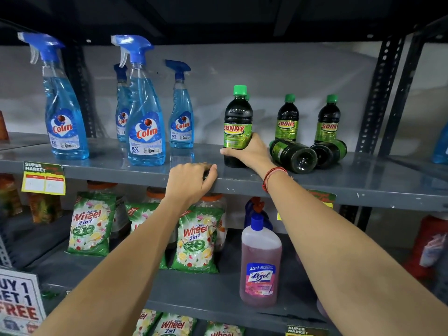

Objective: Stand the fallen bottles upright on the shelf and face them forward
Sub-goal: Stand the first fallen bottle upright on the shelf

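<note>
A dark Sunny bottle (237, 124) with a green cap stands upright near the front of the grey shelf (339, 187), label facing me. My right hand (249, 155) is wrapped around its lower half. Just to the right, two more Sunny bottles lie on their sides, bases toward me: one (294, 156) close to my wrist, the other (329, 152) beside it. Behind them two Sunny bottles stand upright, one at the left (287, 118) and one at the right (328, 120). My left hand (190, 183) rests curled over the shelf's front edge, holding no bottle.
Several blue Colin spray bottles (145, 127) stand on the left of the same shelf. On the shelf below are green Wheel detergent packs (196, 238) and a pink Lizol bottle (260, 265). A black slotted upright (378, 93) bounds the shelf at the right.
</note>
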`<state>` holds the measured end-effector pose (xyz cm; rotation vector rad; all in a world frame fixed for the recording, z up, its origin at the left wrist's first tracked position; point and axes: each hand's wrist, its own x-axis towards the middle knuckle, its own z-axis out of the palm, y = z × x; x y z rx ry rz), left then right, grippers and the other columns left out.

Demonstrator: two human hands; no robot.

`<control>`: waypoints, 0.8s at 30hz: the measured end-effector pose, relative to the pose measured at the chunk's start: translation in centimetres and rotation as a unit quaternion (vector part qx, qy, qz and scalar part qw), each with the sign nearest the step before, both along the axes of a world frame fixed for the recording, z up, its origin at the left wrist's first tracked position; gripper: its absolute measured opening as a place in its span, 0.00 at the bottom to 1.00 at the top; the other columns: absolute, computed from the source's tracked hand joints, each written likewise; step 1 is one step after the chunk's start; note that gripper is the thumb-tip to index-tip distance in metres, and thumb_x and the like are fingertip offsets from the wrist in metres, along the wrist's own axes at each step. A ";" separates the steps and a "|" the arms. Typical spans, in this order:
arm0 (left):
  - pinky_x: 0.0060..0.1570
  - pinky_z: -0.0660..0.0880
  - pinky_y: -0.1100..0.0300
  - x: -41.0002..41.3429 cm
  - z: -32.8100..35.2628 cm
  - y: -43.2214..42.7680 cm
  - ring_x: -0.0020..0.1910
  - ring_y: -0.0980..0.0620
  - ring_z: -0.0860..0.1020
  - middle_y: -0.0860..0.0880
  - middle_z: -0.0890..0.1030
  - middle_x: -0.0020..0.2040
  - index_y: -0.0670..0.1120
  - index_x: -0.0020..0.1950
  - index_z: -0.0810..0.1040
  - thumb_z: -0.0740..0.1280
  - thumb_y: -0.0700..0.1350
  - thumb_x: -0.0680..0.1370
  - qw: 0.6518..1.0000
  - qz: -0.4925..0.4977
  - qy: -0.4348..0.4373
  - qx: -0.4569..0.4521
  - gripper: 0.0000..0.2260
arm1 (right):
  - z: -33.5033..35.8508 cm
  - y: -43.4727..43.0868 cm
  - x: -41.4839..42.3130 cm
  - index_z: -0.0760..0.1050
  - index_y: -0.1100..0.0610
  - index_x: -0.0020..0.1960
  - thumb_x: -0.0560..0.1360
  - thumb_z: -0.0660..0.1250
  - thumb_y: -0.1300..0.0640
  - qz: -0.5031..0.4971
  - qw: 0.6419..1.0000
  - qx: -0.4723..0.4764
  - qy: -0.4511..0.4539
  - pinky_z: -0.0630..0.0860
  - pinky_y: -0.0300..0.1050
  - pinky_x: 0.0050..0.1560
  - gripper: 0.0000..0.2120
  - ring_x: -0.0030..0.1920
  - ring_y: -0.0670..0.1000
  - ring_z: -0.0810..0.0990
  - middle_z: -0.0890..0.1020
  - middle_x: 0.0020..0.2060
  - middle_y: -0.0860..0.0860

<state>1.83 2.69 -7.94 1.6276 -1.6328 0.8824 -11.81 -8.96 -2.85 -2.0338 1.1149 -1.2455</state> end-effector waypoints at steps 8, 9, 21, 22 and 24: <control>0.29 0.62 0.60 0.0 -0.1 0.0 0.31 0.47 0.78 0.46 0.82 0.32 0.46 0.43 0.83 0.46 0.57 0.76 1.000 0.004 0.003 -0.002 0.28 | -0.1 -0.2 -0.2 0.76 0.52 0.62 0.63 0.79 0.44 0.033 0.999 0.031 0.009 0.74 0.46 0.61 0.31 0.61 0.54 0.78 0.82 0.58 0.52; 0.29 0.63 0.60 0.1 -0.1 -0.1 0.31 0.47 0.78 0.46 0.82 0.32 0.46 0.42 0.82 0.46 0.56 0.77 1.000 0.007 0.003 -0.002 0.27 | -0.1 -0.1 -0.2 0.77 0.52 0.61 0.63 0.79 0.44 0.032 0.999 0.033 0.005 0.74 0.46 0.61 0.30 0.60 0.54 0.78 0.82 0.57 0.52; 0.27 0.63 0.60 0.1 -0.2 -0.3 0.27 0.42 0.77 0.43 0.79 0.28 0.43 0.31 0.76 0.49 0.52 0.78 1.000 0.017 -0.017 -0.012 0.24 | -0.4 3.1 -1.3 0.78 0.50 0.58 0.55 0.77 0.39 0.075 0.996 0.046 -0.005 0.78 0.47 0.56 0.34 0.56 0.51 0.80 0.83 0.53 0.49; 0.27 0.63 0.60 0.1 -0.2 -0.3 0.27 0.42 0.77 0.43 0.80 0.28 0.43 0.31 0.76 0.49 0.52 0.78 1.000 0.018 -0.020 -0.011 0.24 | -0.5 3.3 -1.4 0.78 0.50 0.59 0.54 0.77 0.39 0.081 0.996 0.048 -0.008 0.78 0.47 0.57 0.35 0.56 0.50 0.81 0.83 0.53 0.48; 0.27 0.63 0.59 0.0 -0.2 -0.2 0.28 0.41 0.77 0.42 0.80 0.29 0.43 0.32 0.76 0.49 0.52 0.78 0.999 0.022 -0.024 -0.010 0.24 | -0.5 3.7 -1.6 0.78 0.49 0.59 0.51 0.77 0.38 0.091 0.994 0.055 -0.014 0.78 0.48 0.59 0.38 0.55 0.50 0.81 0.83 0.54 0.48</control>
